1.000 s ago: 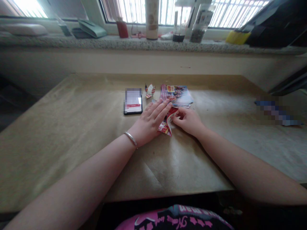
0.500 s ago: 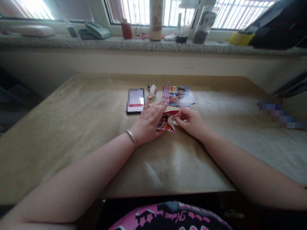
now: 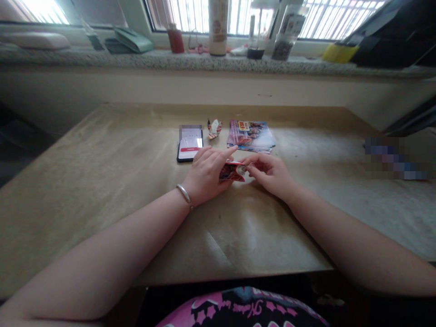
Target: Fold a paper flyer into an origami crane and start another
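Both of my hands are at a small red printed paper [image 3: 231, 172], which is bent over and shows a pale curled edge at its right end. My left hand [image 3: 206, 171], with a silver bangle at the wrist, grips the paper from the left between thumb and fingers. At the right end, my right hand [image 3: 266, 171] pinches the paper's edge with thumb and forefinger. Just beyond lies a stack of colourful printed sheets [image 3: 252, 135]. A folded paper piece [image 3: 214, 129] sits left of the stack, beside a phone [image 3: 190, 143] that my left fingertips partly overlap.
The pale brown tabletop [image 3: 136, 159] reaches back to a wall under a stone windowsill [image 3: 190, 61]. On the sill stand a red bottle [image 3: 175, 40], a tall container [image 3: 218, 29] and a clear jar [image 3: 287, 34]. A blurred item [image 3: 395, 159] lies at the table's right.
The red paper has curled over further and looks narrower, its right end drawn in. My left hand's fingers have closed in more around it. The view has shifted slightly.
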A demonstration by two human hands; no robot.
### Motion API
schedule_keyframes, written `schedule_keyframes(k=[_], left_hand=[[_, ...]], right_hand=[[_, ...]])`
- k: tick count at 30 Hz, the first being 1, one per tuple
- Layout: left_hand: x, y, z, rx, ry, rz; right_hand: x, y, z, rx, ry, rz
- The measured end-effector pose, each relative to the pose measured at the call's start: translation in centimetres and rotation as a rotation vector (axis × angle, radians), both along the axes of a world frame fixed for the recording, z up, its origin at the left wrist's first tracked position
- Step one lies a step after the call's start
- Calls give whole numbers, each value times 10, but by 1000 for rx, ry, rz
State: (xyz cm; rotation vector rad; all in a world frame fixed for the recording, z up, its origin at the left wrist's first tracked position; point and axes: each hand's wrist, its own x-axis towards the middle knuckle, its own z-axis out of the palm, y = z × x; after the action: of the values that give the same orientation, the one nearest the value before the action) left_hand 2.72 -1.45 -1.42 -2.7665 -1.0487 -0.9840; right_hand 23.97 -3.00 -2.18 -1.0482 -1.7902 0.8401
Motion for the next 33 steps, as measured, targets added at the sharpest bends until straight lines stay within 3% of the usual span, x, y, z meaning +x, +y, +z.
schedule_keyframes(k=[6,11,19,28,33], left_hand=[[2,1,-2,-38,-144,-9],[4,4,-6,-50,-192,-48],[4,1,-3,-60,-110,-37],[4,5,-5,-41,-221,-85],[4,0,1,-13,-243,-65]], right_hand=[[-5,-1,-1,96,57,60],[-12,-1,0,130,-8,-27],[-12,-4,4,217,-98,-71],[-14,-8,8,340,-130,-108],[-15,-11,11,382,-173,-153]])
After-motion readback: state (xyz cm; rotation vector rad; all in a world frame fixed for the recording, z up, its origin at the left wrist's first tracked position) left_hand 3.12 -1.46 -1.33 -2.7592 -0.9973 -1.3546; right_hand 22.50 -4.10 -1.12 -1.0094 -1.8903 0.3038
